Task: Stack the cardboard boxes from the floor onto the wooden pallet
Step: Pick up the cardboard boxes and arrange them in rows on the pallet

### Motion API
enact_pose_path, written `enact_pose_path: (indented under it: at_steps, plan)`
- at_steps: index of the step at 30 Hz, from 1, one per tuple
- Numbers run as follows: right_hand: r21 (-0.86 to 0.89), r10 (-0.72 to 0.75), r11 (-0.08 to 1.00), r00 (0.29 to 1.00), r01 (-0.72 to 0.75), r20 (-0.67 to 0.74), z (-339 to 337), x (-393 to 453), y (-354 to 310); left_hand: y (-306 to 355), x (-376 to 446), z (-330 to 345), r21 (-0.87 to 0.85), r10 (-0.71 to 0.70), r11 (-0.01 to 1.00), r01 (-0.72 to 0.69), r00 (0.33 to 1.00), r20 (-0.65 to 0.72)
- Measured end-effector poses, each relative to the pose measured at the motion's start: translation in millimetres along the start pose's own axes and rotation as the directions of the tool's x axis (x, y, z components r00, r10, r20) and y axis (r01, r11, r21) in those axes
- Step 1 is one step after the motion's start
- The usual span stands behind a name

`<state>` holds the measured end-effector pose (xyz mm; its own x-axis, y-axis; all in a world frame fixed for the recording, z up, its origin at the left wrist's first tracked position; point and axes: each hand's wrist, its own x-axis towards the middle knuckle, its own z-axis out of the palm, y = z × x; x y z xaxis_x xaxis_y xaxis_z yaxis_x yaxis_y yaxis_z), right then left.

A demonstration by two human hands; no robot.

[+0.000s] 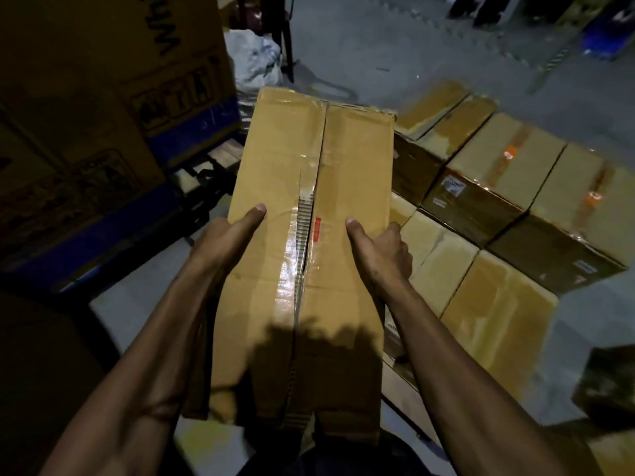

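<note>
A long tan cardboard box [275, 173] with a taped centre seam is held up in front of me, lengthwise away from my body. My left hand [225, 240] grips its left side with the thumb on top. Gripping the right side the same way is my right hand [381, 250]. To the right, several similar cardboard boxes [508, 173] lie packed together in rows at floor level. A bit of wooden pallet [225, 156] shows just left of the held box's far end.
Big printed cartons [103, 132] with blue bands are stacked at the left. A white plastic sack [256, 60] lies behind them. Grey concrete floor [429, 46] stretches beyond. A dark box [608, 383] sits at the right edge. A person's legs [481, 8] stand far back.
</note>
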<state>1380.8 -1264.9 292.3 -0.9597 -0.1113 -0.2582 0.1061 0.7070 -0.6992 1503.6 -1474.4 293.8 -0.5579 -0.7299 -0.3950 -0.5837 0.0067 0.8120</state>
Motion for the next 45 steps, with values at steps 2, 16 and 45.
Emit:
enact_pose_path:
  at_steps: [2,16,45]
  plan:
    - [0.007,0.012,1.0,1.0,-0.012,-0.008,17.4,24.6,-16.8,9.2,34.9,-2.6,0.016,-0.006,1.0,0.006,1.0,0.012]
    - [0.03,0.132,0.991,0.988,-0.129,-0.086,89.1,140.3,-121.9,81.6,226.9,-26.5,0.07,-0.002,0.998,-0.007,0.991,0.131]
    - [0.249,0.624,0.782,0.715,-0.572,-0.317,126.9,198.3,-78.7,108.7,368.8,110.5,0.176,-0.001,0.97,-0.165,0.726,0.688]
